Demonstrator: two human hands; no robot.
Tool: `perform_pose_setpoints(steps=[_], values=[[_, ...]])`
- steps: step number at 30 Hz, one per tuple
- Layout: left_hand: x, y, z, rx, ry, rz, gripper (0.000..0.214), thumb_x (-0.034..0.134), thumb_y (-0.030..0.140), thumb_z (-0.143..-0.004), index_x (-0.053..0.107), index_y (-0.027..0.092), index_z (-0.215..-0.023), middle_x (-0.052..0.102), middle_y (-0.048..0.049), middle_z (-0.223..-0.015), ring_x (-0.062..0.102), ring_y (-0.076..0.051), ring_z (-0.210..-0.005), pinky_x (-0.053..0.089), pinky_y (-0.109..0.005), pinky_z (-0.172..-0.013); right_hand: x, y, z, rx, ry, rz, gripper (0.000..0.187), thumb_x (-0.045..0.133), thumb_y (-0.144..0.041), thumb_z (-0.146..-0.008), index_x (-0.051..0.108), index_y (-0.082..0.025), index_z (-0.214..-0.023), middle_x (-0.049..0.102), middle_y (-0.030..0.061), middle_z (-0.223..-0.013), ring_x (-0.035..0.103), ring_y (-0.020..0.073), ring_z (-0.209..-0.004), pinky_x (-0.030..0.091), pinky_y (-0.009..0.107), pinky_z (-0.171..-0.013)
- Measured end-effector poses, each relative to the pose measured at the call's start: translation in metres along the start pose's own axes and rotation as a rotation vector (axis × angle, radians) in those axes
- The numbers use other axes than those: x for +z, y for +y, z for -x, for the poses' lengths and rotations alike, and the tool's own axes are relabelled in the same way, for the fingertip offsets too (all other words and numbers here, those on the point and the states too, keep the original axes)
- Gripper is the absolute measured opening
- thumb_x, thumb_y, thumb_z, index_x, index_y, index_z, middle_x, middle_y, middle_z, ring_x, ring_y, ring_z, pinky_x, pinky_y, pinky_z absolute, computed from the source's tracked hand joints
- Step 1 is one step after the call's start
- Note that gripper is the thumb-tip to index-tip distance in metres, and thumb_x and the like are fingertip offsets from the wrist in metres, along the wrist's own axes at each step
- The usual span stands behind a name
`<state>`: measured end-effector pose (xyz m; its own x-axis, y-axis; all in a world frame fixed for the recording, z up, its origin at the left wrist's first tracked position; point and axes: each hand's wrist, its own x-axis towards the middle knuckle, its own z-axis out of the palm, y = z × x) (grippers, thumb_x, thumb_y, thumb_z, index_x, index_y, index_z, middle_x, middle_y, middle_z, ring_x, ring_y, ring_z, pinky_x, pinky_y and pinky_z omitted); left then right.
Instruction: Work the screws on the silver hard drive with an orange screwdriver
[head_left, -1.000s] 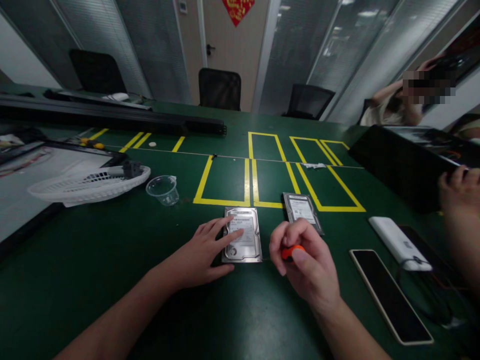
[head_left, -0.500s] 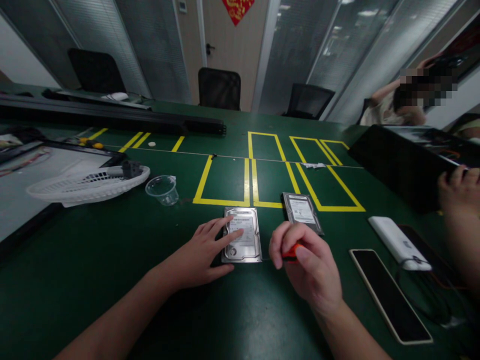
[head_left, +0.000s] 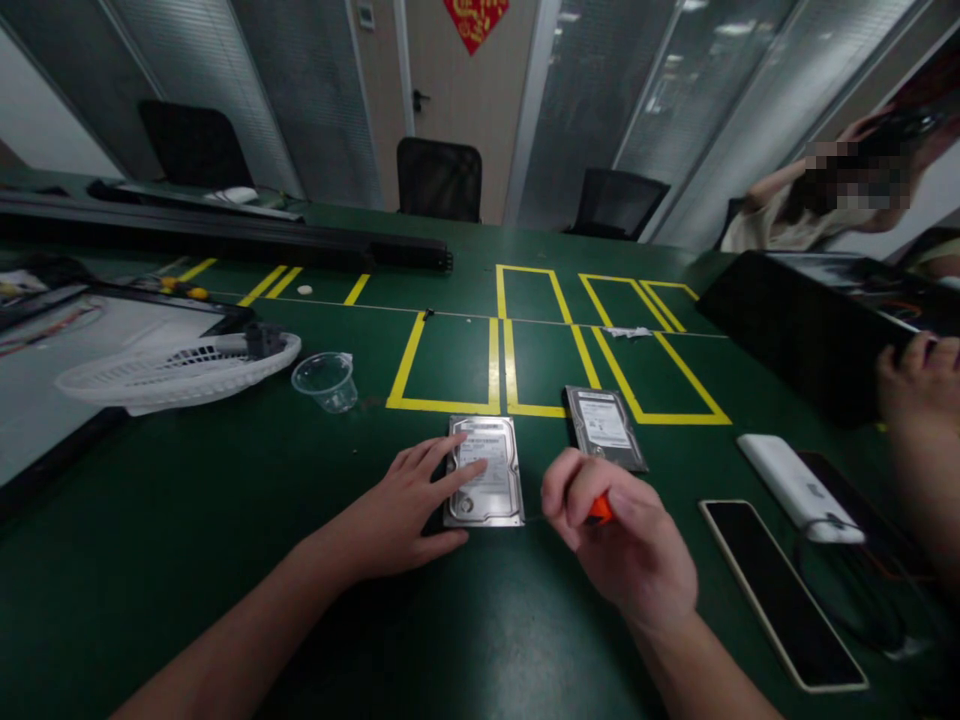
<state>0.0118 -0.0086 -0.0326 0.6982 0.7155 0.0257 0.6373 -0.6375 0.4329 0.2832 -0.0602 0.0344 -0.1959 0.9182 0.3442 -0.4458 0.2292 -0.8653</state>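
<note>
A silver hard drive point(head_left: 495, 480) with a white label lies flat on the green table. My left hand point(head_left: 409, 500) rests over its left side, fingers spread on its top and the thumb by its near left corner. To the right, my right hand point(head_left: 622, 540) is closed around a screwdriver point(head_left: 601, 510). Only part of the orange handle shows between the fingers. Its thin shaft points left to the drive's near right corner; I cannot tell whether the tip sits in a screw. A second hard drive point(head_left: 604, 425) lies just beyond my right hand.
Left of the drives stand a clear plastic cup point(head_left: 326, 382) and a white basket point(head_left: 172, 372). A phone point(head_left: 780, 590), a white power bank point(head_left: 799, 487) with a cable, and a black case point(head_left: 787, 330) are at right. Another person's hand point(head_left: 922, 390) touches the case. Yellow tape marks the table.
My right hand has rolled and shifted slightly to the right around the screwdriver, whose handle shows at a different angle. My left hand and both hard drives stay in place.
</note>
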Motion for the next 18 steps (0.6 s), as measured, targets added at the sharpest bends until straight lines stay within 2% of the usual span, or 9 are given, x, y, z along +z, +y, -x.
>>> perform_pose_setpoints(steps=[6,10,12,14,18], values=[[0.0008,-0.0010,-0.0005,-0.008,-0.008,-0.005,0.092,0.084,0.041,-0.100,0.035,0.043,-0.179,0.016,-0.0083,-0.190,0.027,-0.047,-0.170,0.032,-0.070,-0.133,0.0003,0.0053,0.0020,-0.002,0.034,0.036,0.018,0.076,-0.039,-0.106,0.072,-0.023,-0.098,0.069,0.0047,-0.094,0.061,0.0181,-0.067,0.044,0.034,-0.063],[-0.0015,0.0010,-0.0012,-0.020,-0.033,-0.016,0.093,0.083,0.041,-0.101,0.035,0.041,-0.179,0.016,-0.0103,-0.190,0.025,-0.046,-0.170,0.033,-0.069,-0.132,0.0018,0.0072,0.0022,0.026,0.029,-0.023,0.015,0.077,-0.035,-0.105,0.066,-0.025,-0.102,0.070,0.0026,-0.096,0.053,0.0130,-0.058,0.034,0.029,-0.053],[-0.0019,0.0016,-0.0010,-0.024,-0.040,-0.019,0.092,0.083,0.042,-0.101,0.034,0.041,-0.180,0.015,-0.0105,-0.190,0.024,-0.046,-0.171,0.033,-0.069,-0.132,0.0029,0.0065,0.0020,0.034,0.035,-0.040,0.012,0.074,-0.034,-0.107,0.067,-0.025,-0.102,0.071,0.0027,-0.096,0.050,0.0124,-0.058,0.032,0.029,-0.054],[-0.0012,0.0013,-0.0005,-0.018,-0.032,-0.020,0.092,0.082,0.042,-0.102,0.033,0.042,-0.180,0.015,-0.0097,-0.190,0.024,-0.046,-0.171,0.033,-0.069,-0.132,0.0036,0.0047,0.0017,0.030,0.036,-0.039,0.017,0.067,-0.038,-0.110,0.072,-0.024,-0.102,0.072,0.0047,-0.095,0.049,0.0139,-0.061,0.033,0.032,-0.057],[0.0007,-0.0003,0.0002,-0.006,-0.017,-0.016,0.093,0.083,0.041,-0.101,0.034,0.042,-0.180,0.014,-0.0085,-0.190,0.024,-0.047,-0.170,0.031,-0.070,-0.133,0.0027,0.0005,0.0009,0.012,0.002,-0.015,0.042,0.051,-0.042,-0.113,0.081,-0.018,-0.096,0.070,0.0095,-0.094,0.050,0.0176,-0.065,0.036,0.036,-0.061]])
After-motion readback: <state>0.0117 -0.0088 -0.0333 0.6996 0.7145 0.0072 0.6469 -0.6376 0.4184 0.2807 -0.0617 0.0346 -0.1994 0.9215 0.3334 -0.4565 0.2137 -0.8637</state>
